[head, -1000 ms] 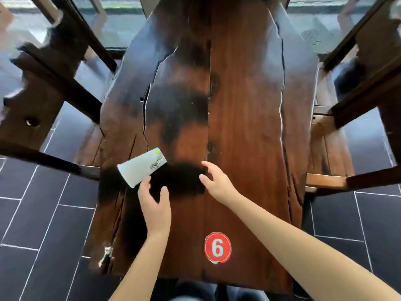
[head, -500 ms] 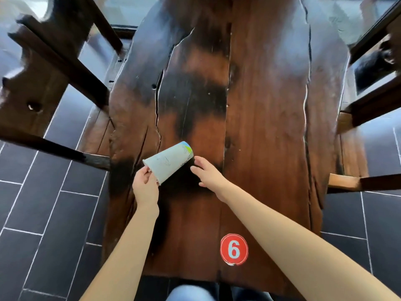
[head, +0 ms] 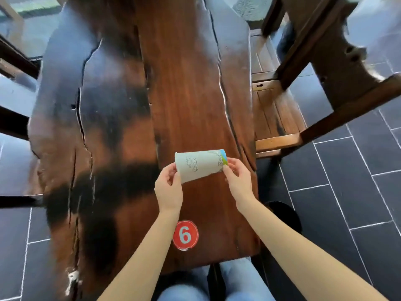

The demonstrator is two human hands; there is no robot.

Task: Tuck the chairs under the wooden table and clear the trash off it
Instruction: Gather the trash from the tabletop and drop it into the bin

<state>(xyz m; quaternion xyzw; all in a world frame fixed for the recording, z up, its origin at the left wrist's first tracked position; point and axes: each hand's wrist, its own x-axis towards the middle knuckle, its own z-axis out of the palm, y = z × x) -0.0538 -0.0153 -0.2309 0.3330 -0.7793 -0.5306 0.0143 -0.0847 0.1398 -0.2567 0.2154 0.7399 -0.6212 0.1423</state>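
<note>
A white paper cup (head: 199, 165) with a line drawing and a blue-green band lies sideways in the air just above the long wooden table (head: 184, 94). My left hand (head: 168, 187) pinches its wide open end. At the narrow banded end, my right hand (head: 238, 179) grips it with the fingertips. A dark wooden chair (head: 321, 83) stands at the table's right side, its seat (head: 275, 118) partly under the edge. At the left edge, parts of another chair (head: 13, 118) show.
A red round sticker with the number 6 (head: 185, 235) sits on the table's near end. Dark tiled floor (head: 347, 181) surrounds the table. My legs in blue jeans (head: 195, 287) are at the near end. Glass panels line the far side.
The cup has gone from lying on the table's left part to being held up in both hands right of centre. My right hand closed on its banded end. The view shifted left.
</note>
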